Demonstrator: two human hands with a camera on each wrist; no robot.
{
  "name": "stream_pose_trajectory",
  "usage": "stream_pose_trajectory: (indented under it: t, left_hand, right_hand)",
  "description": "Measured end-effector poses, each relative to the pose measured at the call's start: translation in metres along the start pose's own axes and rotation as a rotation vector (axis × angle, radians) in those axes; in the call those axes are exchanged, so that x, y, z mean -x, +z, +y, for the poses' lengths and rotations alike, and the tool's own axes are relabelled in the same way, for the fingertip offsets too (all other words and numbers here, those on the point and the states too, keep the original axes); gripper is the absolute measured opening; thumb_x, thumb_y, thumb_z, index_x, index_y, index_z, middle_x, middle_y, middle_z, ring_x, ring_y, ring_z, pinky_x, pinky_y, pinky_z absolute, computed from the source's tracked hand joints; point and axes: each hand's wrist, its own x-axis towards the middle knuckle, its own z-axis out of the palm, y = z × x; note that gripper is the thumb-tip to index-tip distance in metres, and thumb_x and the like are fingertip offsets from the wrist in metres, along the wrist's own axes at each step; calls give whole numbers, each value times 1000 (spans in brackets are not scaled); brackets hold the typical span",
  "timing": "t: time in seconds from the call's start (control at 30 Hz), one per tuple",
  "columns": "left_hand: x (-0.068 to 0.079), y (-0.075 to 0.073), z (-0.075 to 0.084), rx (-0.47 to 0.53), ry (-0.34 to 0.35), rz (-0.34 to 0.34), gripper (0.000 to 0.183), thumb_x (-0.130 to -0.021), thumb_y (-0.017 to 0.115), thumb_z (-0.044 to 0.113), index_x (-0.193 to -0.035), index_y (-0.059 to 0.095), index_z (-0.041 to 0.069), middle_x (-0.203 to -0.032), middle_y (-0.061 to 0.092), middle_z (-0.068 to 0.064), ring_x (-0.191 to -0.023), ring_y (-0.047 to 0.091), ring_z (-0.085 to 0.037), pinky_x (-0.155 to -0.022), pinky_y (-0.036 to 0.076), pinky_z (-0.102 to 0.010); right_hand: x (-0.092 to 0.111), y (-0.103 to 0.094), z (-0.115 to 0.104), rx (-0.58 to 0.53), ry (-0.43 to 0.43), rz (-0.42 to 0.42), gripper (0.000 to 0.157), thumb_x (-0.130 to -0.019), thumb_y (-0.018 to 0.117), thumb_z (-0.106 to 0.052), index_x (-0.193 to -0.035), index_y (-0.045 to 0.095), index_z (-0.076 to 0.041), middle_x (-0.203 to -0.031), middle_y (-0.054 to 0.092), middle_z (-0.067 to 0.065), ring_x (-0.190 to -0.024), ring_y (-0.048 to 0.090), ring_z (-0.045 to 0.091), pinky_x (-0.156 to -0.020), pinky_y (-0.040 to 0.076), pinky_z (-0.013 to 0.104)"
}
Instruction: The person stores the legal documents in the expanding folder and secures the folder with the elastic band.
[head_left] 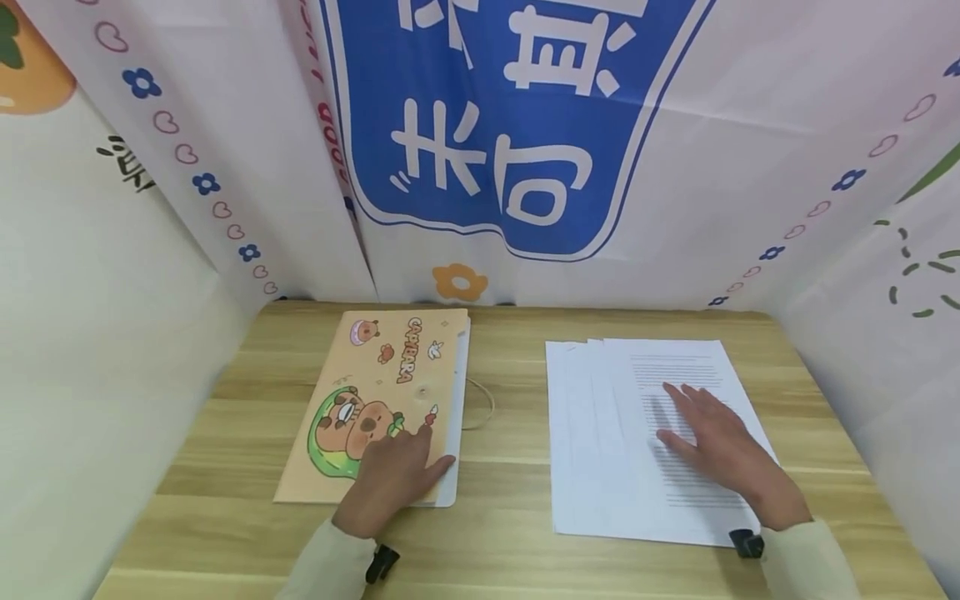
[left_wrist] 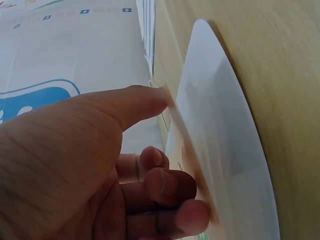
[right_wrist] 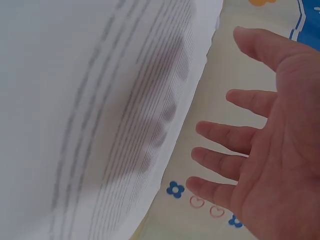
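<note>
An orange-tan file folder [head_left: 442, 350] with a capybara print lies on the left half of the table, its white inner edge [head_left: 453, 475] showing along the right side. My left hand [head_left: 393, 471] rests on the lower right of its cover, thumb out towards that edge. In the left wrist view the left hand [left_wrist: 100, 145] has its thumb stretched along the cover's rim and its other fingers loosely bent, gripping nothing. Spread fingers and an empty palm mark my right hand [head_left: 720, 446], which hovers above a fanned stack of printed paper sheets [head_left: 600, 467]; the right wrist view shows its shadow on the print.
A thin cord loop [head_left: 491, 404] sticks out from the folder's right side onto the wooden table [head_left: 510, 467]. Printed cloth walls [head_left: 675, 250] enclose the table at the back and sides. Each wrist carries a small black camera mount [head_left: 382, 564].
</note>
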Motion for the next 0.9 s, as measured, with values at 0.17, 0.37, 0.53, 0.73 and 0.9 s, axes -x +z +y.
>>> stream_pose_trajectory:
  t: [0.17,0.37,0.53,0.73,0.9]
  left_hand:
    - [-1,0,0,-4,-18,1,47,-93,71,47,-104,66,1,-59,45,-1,-50,44,-17,-43,35,-33]
    - [-1,2,0,-15,-15,26,50,-90,75,51,-102,67,2,-57,44,0,-48,42,-16,-42,32,-31]
    - [0,6,-1,-46,-12,62,58,-87,75,55,-107,70,1,-56,43,0,-47,41,-15,-41,32,-30]
    - [0,8,-1,-45,-19,66,59,-86,76,55,-109,69,1,-57,44,-1,-48,42,-16,-41,32,-31]
    - [0,9,1,-62,-6,77,64,-85,77,55,-116,69,0,-55,42,0,-47,40,-14,-40,31,-30]
  right_hand:
    - [7,-4,14,36,69,9,78,-97,69,-37,-154,35,4,-151,33,41,-138,26,61,-107,18,76]
    - [14,-10,26,52,181,-18,80,-99,65,-39,-153,31,9,-149,29,44,-136,26,63,-103,17,80]
    - [20,-15,34,30,273,-60,85,-101,61,-44,-155,24,10,-149,27,45,-136,24,63,-100,12,83]
    - [24,-18,44,21,275,-72,85,-101,60,-41,-152,22,16,-147,22,50,-136,21,66,-103,21,77]
    - [28,-18,50,-20,290,-76,87,-102,58,-40,-152,17,18,-149,19,49,-136,19,67,-105,20,76]
